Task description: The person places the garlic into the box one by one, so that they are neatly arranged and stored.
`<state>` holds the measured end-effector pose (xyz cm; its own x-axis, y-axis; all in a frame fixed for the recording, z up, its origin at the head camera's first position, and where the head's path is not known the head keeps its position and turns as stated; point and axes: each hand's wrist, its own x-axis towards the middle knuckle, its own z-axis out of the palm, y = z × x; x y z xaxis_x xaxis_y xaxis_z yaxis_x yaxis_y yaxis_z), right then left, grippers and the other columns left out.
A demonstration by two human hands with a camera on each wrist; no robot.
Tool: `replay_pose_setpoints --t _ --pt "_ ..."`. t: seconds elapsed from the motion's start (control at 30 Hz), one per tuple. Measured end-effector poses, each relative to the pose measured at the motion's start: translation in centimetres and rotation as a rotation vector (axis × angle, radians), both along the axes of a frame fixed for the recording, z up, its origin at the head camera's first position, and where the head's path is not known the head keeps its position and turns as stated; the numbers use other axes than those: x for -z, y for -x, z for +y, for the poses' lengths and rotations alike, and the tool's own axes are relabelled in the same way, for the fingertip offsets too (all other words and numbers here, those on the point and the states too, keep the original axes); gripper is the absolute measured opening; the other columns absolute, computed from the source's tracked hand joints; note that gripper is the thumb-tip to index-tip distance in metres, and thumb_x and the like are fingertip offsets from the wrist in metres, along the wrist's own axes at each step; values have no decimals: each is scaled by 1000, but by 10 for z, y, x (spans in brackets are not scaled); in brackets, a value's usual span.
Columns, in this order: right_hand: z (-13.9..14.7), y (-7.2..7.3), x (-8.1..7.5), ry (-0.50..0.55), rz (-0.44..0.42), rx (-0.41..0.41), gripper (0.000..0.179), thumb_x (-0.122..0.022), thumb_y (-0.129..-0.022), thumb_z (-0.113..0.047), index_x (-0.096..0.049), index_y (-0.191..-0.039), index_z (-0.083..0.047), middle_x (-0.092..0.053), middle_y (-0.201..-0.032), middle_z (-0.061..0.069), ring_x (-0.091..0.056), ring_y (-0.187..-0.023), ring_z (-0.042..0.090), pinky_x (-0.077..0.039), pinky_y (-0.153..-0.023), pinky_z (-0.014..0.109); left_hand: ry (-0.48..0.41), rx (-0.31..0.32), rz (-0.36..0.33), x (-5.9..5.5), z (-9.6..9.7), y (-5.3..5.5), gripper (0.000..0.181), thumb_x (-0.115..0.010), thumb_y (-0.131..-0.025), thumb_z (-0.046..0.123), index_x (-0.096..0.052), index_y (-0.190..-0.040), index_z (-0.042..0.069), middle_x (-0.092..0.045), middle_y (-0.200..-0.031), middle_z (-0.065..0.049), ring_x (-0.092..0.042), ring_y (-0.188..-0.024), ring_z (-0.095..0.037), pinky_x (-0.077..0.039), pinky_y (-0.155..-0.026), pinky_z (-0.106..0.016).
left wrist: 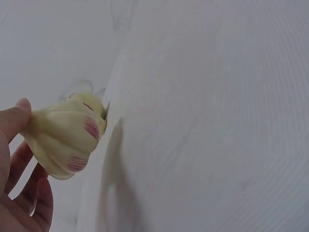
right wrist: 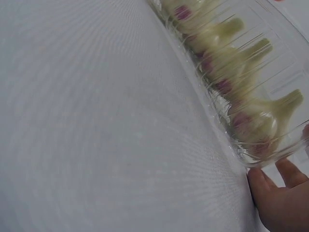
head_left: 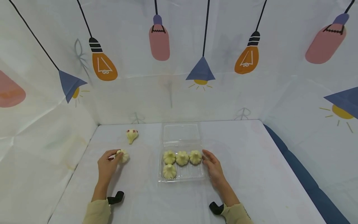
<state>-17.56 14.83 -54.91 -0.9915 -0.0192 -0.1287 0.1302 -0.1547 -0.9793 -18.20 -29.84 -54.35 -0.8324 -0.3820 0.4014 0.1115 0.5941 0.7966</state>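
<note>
My left hand [head_left: 107, 165] pinches a garlic bulb [head_left: 123, 156] by its stem, just over the left part of the table. In the left wrist view this bulb [left wrist: 70, 135] is cream with purple streaks. A clear plastic box [head_left: 190, 175] lies with its lid folded back. Inside, three garlic bulbs [head_left: 182, 158] fill the back row, and another garlic bulb [head_left: 169, 171] sits at the front left. My right hand [head_left: 214, 171] rests against the box's right side, its fingers [right wrist: 263, 188] loosely extended at the wall. Another garlic bulb [head_left: 131, 135] lies farther back on the left.
A white cloth covers the table [head_left: 246, 161]. Behind and at both sides hangs a white curtain [head_left: 128, 99] printed with lamps. Along the right edge of the table runs something dark blue [head_left: 299, 168]. A black wrist mount [head_left: 116, 198] sits on each wrist.
</note>
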Motion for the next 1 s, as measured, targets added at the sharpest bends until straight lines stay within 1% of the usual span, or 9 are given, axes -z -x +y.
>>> replay_pose_setpoints --t 0.13,0.27,0.33,0.53,0.6,0.7,0.8,0.83,1.0 --pt "-1 1 -1 -7 -2 -6 50 -45 -93 8 -42 -143 1 -35 -152 16 -34 -137 33 -37 -100 23 -22 21 26 -4 9 -4 19 -81 -80 11 -75 -98 5 -70 -97 -5 -56 -89 3 -44 -72 -17" --pt "-1 2 -2 -16 -13 -7 50 -46 -93 7 -43 -143 0 -35 -152 15 -34 -137 32 -32 -106 33 -20 53 59 -6 17 -8 19 -82 -79 9 -76 -96 6 -71 -95 -4 -57 -89 1 -44 -72 -18" --pt "-1 2 -1 -23 -15 -5 50 -46 -93 7 -43 -143 -1 -36 -151 14 -35 -137 32 -31 -107 35 -16 73 81 -7 22 -11 19 -83 -77 7 -76 -95 7 -71 -93 -4 -58 -87 0 -43 -72 -19" --pt "0 3 2 -13 -7 7 50 -46 -92 9 -44 -141 2 -37 -150 16 -36 -136 34 -38 -98 22 -13 122 137 -10 34 -15 19 -83 -75 4 -76 -92 7 -72 -90 -4 -60 -85 -1 -44 -71 -20" --pt "0 3 2 -16 -2 7 50 -45 -92 9 -44 -141 2 -37 -150 17 -36 -136 34 -38 -97 21 5 144 168 -11 38 -17 18 -83 -76 4 -76 -93 8 -72 -89 -3 -60 -85 0 -45 -71 -20" --pt "-1 2 2 -15 1 8 50 -45 -91 9 -44 -141 2 -38 -150 17 -37 -136 33 -38 -99 22 34 177 213 -30 52 -28 18 -81 -77 -1 -75 -93 3 -71 -88 -7 -62 -84 -8 -46 -71 -23" --pt "-1 2 3 -13 2 8 50 -45 -92 10 -44 -141 3 -37 -150 17 -37 -136 33 -37 -99 23 55 204 248 -48 66 -38 17 -79 -76 -7 -73 -91 -2 -71 -87 -13 -63 -82 -15 -45 -71 -22" --pt "-1 2 3 -10 3 8 50 -45 -92 10 -44 -141 3 -37 -150 16 -37 -136 33 -38 -98 22 59 209 252 -52 70 -40 17 -78 -75 -9 -72 -90 -4 -70 -87 -15 -63 -81 -18 -45 -71 -22" --pt "-1 1 2 -13 -3 11 50 -44 -92 10 -44 -141 2 -37 -150 16 -36 -136 33 -39 -95 18 75 263 286 -39 74 -38 21 -80 -74 -8 -73 -91 2 -71 -87 -9 -62 -80 -13 -44 -73 -20"
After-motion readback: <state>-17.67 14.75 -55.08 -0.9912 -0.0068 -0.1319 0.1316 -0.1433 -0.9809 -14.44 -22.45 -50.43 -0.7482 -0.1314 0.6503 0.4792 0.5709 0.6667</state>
